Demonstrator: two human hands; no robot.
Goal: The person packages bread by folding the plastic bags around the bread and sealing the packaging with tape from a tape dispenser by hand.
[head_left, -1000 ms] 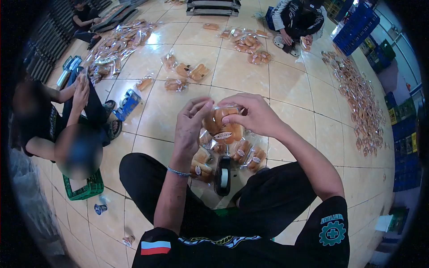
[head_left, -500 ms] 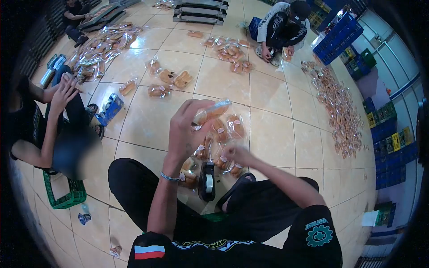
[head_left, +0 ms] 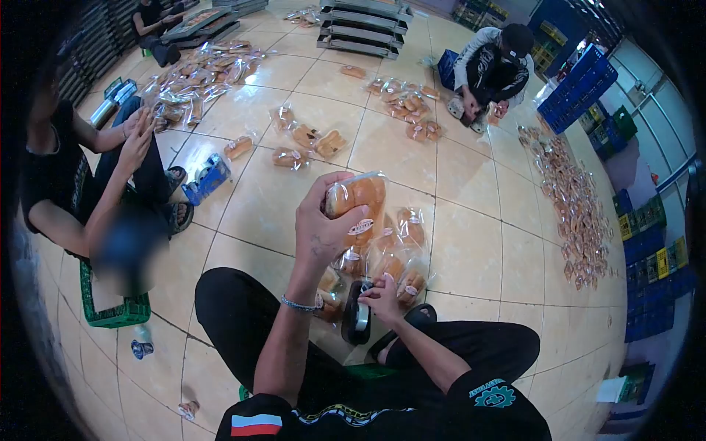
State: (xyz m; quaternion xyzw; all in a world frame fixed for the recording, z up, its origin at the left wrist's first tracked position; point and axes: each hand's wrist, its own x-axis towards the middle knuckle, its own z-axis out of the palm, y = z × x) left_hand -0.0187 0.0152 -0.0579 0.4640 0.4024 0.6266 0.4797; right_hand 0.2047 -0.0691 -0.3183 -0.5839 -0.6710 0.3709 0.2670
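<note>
My left hand [head_left: 323, 224] grips a clear plastic bag of bread rolls [head_left: 359, 198] with an oval label, held up in front of me. Below it, my right hand [head_left: 381, 300] is pinched at the upper end of a black tape dispenser [head_left: 358, 327], on the strip of adhesive tape. The dispenser stands on the tiles between my legs. Several more bagged breads [head_left: 403, 253] lie beyond and beside it, partly covered by my hands.
Groups of bagged bread [head_left: 309, 140] lie farther out, with a long pile [head_left: 566, 198] at right. One co-worker [head_left: 66, 169] sits at left beside a blue tape dispenser [head_left: 207, 178]; another person [head_left: 493, 70] crouches ahead. Crates [head_left: 577, 88] and stacked trays [head_left: 362, 29] stand around.
The bread bag in my left hand has turned its broad, labelled side to me. My right hand has come down from the breads to the tape dispenser. The whole view has shifted slightly.
</note>
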